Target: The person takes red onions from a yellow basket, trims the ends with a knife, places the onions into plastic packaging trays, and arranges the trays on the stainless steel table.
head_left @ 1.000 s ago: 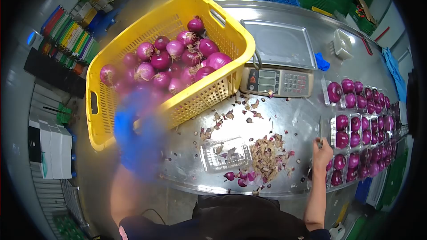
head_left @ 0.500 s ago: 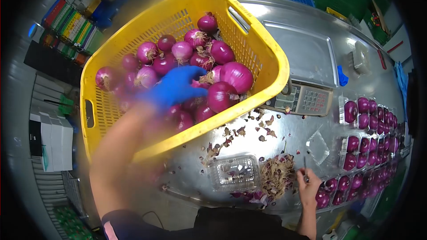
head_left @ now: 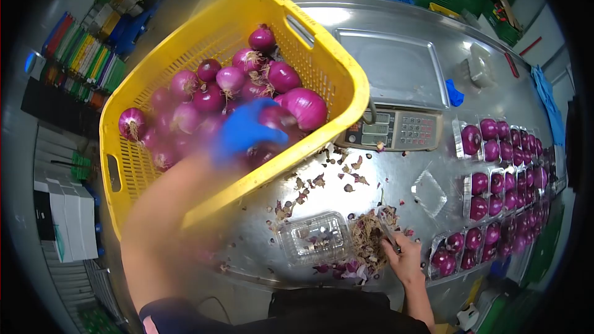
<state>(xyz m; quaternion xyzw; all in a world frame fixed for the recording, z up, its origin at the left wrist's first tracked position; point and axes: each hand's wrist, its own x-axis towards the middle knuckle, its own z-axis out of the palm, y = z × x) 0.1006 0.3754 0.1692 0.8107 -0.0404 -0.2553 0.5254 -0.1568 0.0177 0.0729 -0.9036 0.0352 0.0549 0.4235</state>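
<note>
My left hand (head_left: 250, 130), in a blue glove, is inside the yellow basket (head_left: 362, 86), with its fingers wrapped round a red onion (head_left: 278, 119). Many other red onions (head_left: 283, 77) lie about it in the basket. My bare right hand (head_left: 403, 256) is closed on a small metal tool (head_left: 385, 229), its blade over a heap of dry roots and skins (head_left: 366, 241) on the metal table (head_left: 253, 226). Left of that heap sits a clear plastic tray (head_left: 314, 239) with scraps in it.
A scale (head_left: 393, 128) stands behind the basket's right side. Rows of clear packs with onions (head_left: 479, 207) line the table's right part. A clear lid (head_left: 429, 195), a blue scrap (head_left: 455, 93) and a stack of empty trays (head_left: 479, 65) lie nearby.
My left hand has gone from outside the basket's near side into the onions and taken hold of one. My right hand has moved left, from beside the onion packs to the heap of scraps.
</note>
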